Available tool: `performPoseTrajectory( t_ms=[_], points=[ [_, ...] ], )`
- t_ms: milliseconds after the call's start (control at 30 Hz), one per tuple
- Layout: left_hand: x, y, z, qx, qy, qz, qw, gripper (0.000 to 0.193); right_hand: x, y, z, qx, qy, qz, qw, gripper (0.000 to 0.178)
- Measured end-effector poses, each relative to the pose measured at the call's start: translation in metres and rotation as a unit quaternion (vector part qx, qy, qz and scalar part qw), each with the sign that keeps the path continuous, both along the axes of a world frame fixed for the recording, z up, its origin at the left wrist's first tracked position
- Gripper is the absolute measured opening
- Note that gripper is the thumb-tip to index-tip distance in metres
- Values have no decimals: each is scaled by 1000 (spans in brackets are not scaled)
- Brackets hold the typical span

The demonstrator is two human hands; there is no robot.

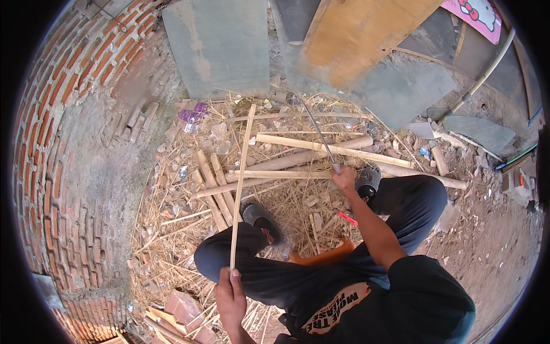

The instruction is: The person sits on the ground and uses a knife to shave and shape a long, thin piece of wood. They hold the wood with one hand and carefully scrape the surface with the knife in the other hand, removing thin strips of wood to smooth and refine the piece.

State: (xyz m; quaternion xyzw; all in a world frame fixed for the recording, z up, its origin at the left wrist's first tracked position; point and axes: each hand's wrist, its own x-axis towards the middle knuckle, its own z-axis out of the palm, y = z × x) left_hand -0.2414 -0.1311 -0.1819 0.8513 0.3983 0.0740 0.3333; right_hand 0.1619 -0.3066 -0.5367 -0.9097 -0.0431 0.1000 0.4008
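Observation:
My left hand [231, 293] is closed around the lower end of a long, thin bamboo strip [243, 178], which stands nearly straight away from me past my left knee. In my right hand [344, 180] is the handle of a long-bladed knife [319, 133]. Its slim, slightly curved blade points away and to the left, over the bamboo pieces. Under it lie a split bamboo length [335, 150] and a round bamboo pole [298, 160]. Another flat bamboo piece [286, 174] ends close to my right hand.
Several short bamboo slats [213, 189] lie beside my left shoe [260, 221]. A red-handled tool [347, 218] rests on straw near an orange stool [323, 252] beneath me. A brick wall [54, 172] rises at left; grey boards [220, 51] and a brown board [361, 40] lean behind.

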Motion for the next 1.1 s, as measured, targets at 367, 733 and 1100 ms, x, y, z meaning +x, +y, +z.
performPoseTrajectory(
  t_ms=[367,733,1100],
  points=[
    [51,13,-14,-84,-120,16,989,27,-156,19,-69,-66,184,214,957,50],
    [90,2,-18,-100,-147,-11,984,21,-115,-50,-107,-386,270,106,876,55],
    [122,-10,5,-61,-135,-59,987,16,-119,-76,-216,-382,289,151,865,52]
  ],
)
